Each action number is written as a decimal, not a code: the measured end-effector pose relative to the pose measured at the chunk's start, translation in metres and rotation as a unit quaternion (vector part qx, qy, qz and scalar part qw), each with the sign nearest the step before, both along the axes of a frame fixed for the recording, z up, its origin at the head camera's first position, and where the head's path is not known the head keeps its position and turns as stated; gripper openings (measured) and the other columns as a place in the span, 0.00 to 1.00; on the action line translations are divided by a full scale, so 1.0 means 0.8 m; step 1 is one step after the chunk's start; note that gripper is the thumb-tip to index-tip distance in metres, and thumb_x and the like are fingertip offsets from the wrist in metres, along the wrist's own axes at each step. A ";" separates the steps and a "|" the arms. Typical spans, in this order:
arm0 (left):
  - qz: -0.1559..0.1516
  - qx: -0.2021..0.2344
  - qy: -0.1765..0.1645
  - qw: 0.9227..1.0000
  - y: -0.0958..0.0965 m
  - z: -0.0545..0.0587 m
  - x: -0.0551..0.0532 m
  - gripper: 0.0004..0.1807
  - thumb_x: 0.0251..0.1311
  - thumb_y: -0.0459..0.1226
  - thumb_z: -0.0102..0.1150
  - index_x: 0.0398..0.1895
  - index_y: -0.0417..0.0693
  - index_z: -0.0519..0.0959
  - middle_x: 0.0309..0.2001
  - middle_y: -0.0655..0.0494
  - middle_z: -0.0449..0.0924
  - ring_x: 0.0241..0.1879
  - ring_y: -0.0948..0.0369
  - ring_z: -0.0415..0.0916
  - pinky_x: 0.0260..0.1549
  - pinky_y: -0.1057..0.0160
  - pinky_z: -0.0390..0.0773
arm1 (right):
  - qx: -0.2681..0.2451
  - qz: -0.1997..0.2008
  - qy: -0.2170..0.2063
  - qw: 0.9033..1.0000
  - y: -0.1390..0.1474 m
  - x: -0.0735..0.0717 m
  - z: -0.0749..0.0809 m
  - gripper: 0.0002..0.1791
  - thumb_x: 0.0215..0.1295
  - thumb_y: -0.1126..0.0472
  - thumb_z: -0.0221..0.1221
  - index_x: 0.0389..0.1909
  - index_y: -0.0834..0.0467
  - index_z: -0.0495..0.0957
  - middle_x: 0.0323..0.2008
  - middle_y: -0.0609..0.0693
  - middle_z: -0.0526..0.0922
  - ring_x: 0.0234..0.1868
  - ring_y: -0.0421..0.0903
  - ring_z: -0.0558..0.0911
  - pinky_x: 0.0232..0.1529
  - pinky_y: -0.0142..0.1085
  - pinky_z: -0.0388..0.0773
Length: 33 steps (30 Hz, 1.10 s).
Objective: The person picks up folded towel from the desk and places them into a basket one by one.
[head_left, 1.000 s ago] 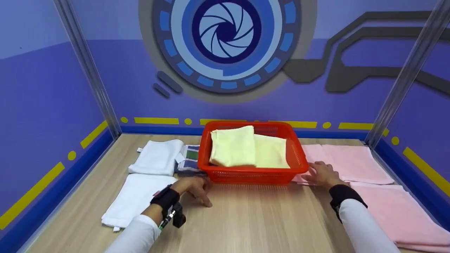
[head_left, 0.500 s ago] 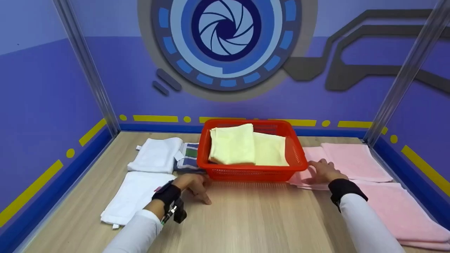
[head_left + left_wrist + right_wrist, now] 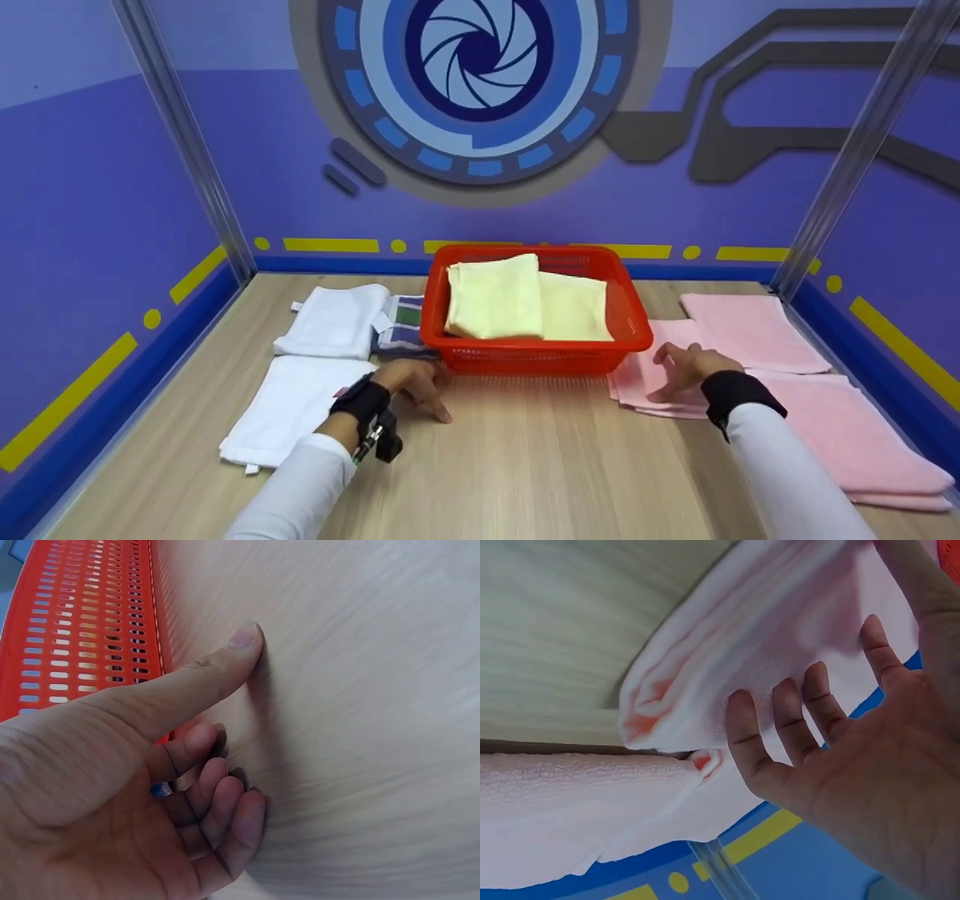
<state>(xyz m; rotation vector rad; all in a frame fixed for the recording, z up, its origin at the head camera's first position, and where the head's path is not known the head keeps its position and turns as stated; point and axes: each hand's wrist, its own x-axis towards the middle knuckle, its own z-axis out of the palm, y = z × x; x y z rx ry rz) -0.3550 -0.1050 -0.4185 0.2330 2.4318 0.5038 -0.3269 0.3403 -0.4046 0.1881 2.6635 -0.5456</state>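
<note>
A folded pink towel point(image 3: 637, 382) lies just right of the red plastic basket point(image 3: 540, 356). My right hand point(image 3: 690, 371) rests on it, fingers spread and slightly bent; in the right wrist view the fingertips point(image 3: 742, 709) touch the cloth. My left hand point(image 3: 412, 382) is in front of the basket's left corner and holds nothing. Its thumb points at the wooden table point(image 3: 360, 727) and the other fingers hang loosely curled. Inside the basket lie two folded pale yellow towels, one point(image 3: 495, 298) partly over the other point(image 3: 574, 307).
Two folded white towels point(image 3: 334, 321) point(image 3: 300, 409) lie on the left, with a blue striped towel point(image 3: 409, 326) partly hidden behind the basket's left side. More folded pink towels point(image 3: 757, 330) point(image 3: 847, 435) are on the right. Purple walls point(image 3: 247, 180) enclose the table.
The pink towel under my right hand has slid toward me, out past the basket's front right corner. My left hand has stayed nearly in place. The head view has tilted down slightly.
</note>
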 end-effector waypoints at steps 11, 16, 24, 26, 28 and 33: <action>0.003 -0.002 0.003 1.000 -0.005 0.003 0.000 0.32 0.48 0.48 0.81 0.54 0.50 0.76 0.34 0.56 0.70 0.30 0.59 0.70 0.32 0.63 0.70 | 0.071 0.069 -0.062 0.993 -0.005 0.019 0.005 0.47 0.41 0.32 0.78 0.53 0.53 0.67 0.41 0.59 0.70 0.49 0.57 0.69 0.47 0.45 0.69; 0.019 0.005 0.004 1.000 -0.002 0.003 0.002 0.39 0.47 0.47 0.82 0.62 0.49 0.75 0.45 0.54 0.72 0.37 0.58 0.72 0.37 0.62 0.73 | 0.067 0.075 -0.087 0.991 0.007 0.031 0.006 0.44 0.37 0.37 0.81 0.49 0.51 0.67 0.31 0.51 0.65 0.41 0.51 0.71 0.36 0.38 0.68; 0.002 0.028 0.003 1.000 0.005 -0.006 0.002 0.42 0.49 0.47 0.80 0.68 0.49 0.72 0.46 0.53 0.73 0.33 0.59 0.71 0.33 0.63 0.71 | 0.129 0.136 -0.063 0.980 0.008 0.062 0.020 0.37 0.37 0.42 0.83 0.39 0.51 0.69 0.29 0.51 0.69 0.33 0.48 0.72 0.32 0.34 0.66; 0.005 0.020 -0.002 1.000 0.005 -0.007 0.001 0.41 0.49 0.48 0.80 0.66 0.48 0.73 0.43 0.54 0.72 0.34 0.59 0.70 0.34 0.63 0.70 | 0.139 0.158 -0.042 0.977 0.006 0.069 0.020 0.35 0.36 0.44 0.84 0.36 0.51 0.70 0.28 0.49 0.71 0.30 0.46 0.72 0.31 0.33 0.66; 0.012 0.006 -0.006 1.000 0.004 -0.005 0.000 0.41 0.48 0.50 0.81 0.65 0.48 0.73 0.41 0.54 0.71 0.36 0.58 0.70 0.35 0.63 0.70 | 0.146 0.174 -0.046 0.973 0.005 0.073 0.019 0.34 0.36 0.44 0.84 0.35 0.50 0.69 0.25 0.48 0.72 0.27 0.44 0.72 0.28 0.32 0.67; 0.034 -0.009 -0.012 0.999 -0.001 0.000 0.002 0.40 0.47 0.51 0.81 0.62 0.47 0.75 0.42 0.55 0.71 0.41 0.57 0.71 0.39 0.62 0.72 | 0.111 0.160 -0.126 0.973 0.009 0.069 0.016 0.35 0.45 0.42 0.80 0.41 0.50 0.67 0.23 0.48 0.72 0.25 0.43 0.74 0.26 0.31 0.72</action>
